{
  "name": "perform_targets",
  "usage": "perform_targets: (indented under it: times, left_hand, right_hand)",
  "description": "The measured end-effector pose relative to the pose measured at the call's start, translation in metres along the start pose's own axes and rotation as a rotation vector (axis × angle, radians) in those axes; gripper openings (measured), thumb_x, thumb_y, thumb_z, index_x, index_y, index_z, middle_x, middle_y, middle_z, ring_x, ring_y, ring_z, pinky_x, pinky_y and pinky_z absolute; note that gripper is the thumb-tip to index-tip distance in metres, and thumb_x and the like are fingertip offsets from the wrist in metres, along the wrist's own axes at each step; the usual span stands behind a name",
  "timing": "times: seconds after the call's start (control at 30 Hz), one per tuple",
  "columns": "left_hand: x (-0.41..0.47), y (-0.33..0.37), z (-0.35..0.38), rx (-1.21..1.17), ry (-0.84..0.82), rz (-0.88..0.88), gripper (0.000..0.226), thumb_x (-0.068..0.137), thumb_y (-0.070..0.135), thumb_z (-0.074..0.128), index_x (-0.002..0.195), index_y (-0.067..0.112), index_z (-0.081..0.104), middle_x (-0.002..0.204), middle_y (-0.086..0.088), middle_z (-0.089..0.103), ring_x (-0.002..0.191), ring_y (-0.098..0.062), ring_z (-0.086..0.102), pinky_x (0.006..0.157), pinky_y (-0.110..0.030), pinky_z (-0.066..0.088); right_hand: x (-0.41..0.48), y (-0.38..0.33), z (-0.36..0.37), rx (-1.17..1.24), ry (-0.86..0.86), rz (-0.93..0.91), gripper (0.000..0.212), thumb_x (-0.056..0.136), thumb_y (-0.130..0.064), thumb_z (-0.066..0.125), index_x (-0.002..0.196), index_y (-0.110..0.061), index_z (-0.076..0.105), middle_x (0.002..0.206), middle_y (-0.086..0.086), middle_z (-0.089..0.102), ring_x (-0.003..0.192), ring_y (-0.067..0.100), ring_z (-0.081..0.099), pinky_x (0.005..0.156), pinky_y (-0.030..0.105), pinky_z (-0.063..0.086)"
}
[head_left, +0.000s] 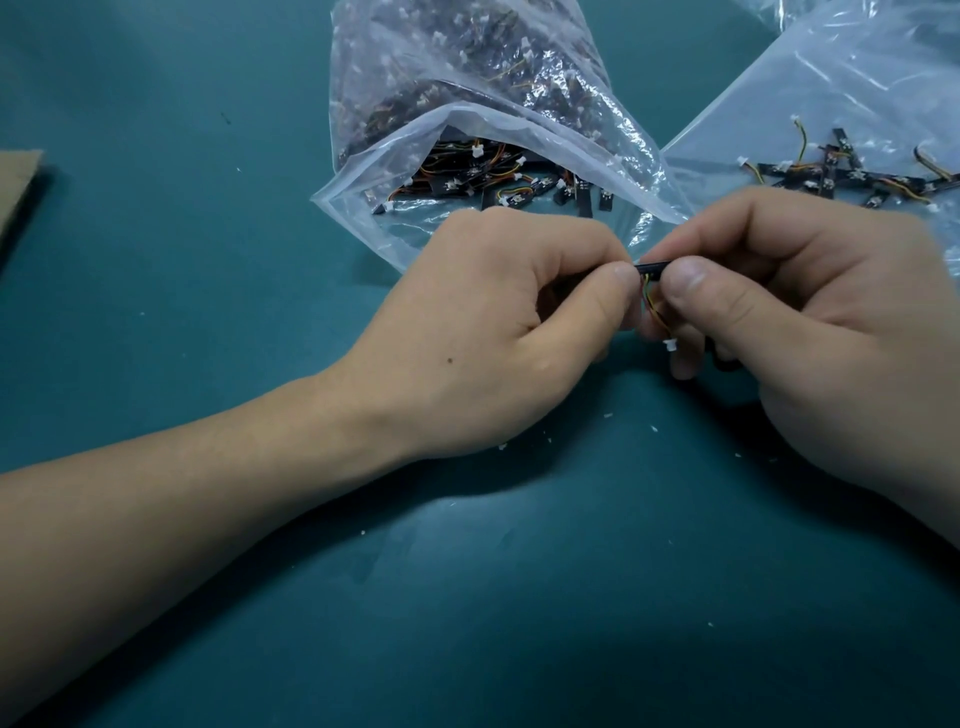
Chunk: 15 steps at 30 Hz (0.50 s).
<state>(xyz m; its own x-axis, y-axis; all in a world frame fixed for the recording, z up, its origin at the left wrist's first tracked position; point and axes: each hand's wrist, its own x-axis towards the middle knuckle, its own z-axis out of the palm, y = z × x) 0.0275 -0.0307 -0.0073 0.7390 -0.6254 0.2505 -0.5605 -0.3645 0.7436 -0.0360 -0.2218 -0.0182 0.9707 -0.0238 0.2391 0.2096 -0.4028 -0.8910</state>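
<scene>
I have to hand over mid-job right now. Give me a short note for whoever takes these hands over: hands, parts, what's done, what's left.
Left hand: thumb and fingers pinch one end of the black strip.
Right hand: pinches its other end. Its wires hang between the hands, with the white connector free at the bottom.
Parts: the open bag behind the hands holds many more strips. A small pile lies on or in the clear plastic at right; I cannot tell which.
Done: probably that right pile.
Left: this strip, then likely the bag's contents.
</scene>
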Motion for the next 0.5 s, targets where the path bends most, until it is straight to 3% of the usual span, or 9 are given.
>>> perform_targets:
  times: [0.1, 0.27, 0.5]
  left_hand:
    - [0.0006, 0.0002, -0.0007, -0.018, 0.001, -0.001, 0.028, 0.1, 0.016, 0.055, 0.078, 0.019, 0.072, 0.066, 0.002, 0.069, 0.067, -0.019, 0.065, 0.069, -0.038, 0.049]
    - [0.0013, 0.0004, -0.0013, -0.112, -0.009, -0.035, 0.028, 0.098, 0.018, 0.054, 0.078, 0.02, 0.072, 0.067, 0.003, 0.071, 0.069, -0.018, 0.067, 0.069, -0.038, 0.052]
    - [0.0014, -0.0004, 0.0005, -0.092, 0.003, -0.026, 0.027, 0.099, 0.015, 0.054, 0.079, 0.016, 0.072, 0.067, 0.001, 0.07, 0.068, -0.021, 0.066, 0.068, -0.038, 0.05]
  right_hand:
    - [0.0002, -0.0012, 0.0013, 0.038, -0.018, 0.013, 0.021, 0.095, -0.036, 0.058, 0.105, -0.021, 0.071, 0.082, 0.002, 0.075, 0.059, 0.014, 0.066, 0.057, 0.012, 0.047]
    - [0.0008, 0.0005, -0.0008, -0.079, -0.038, -0.013, 0.027, 0.099, -0.035, 0.054, 0.085, -0.017, 0.069, 0.076, 0.005, 0.072, 0.061, 0.02, 0.066, 0.059, 0.019, 0.044]
    - [0.0007, 0.0005, -0.0016, -0.034, -0.049, -0.03, 0.026, 0.1, -0.032, 0.053, 0.085, -0.015, 0.068, 0.077, 0.004, 0.072, 0.06, 0.019, 0.065, 0.059, 0.015, 0.044]
